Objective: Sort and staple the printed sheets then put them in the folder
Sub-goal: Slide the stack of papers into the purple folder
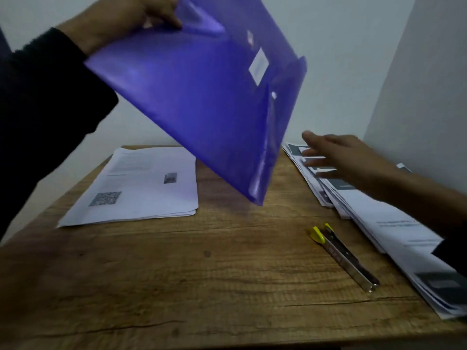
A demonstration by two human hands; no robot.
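Pinching the tilted folder (192, 107) by one corner in our left hand (141, 13), with our right hand (348, 157) spread over the loose sheets (379, 218), we risked dropping it.

A wooden table (202, 286) with a visible grain carries a neat stack of printed sheets (141, 183) at its back left, a fanned, messy pile of printed sheets (394, 223) along its right edge, and a yellow-tipped metal stapler (346, 258) just beside that pile.
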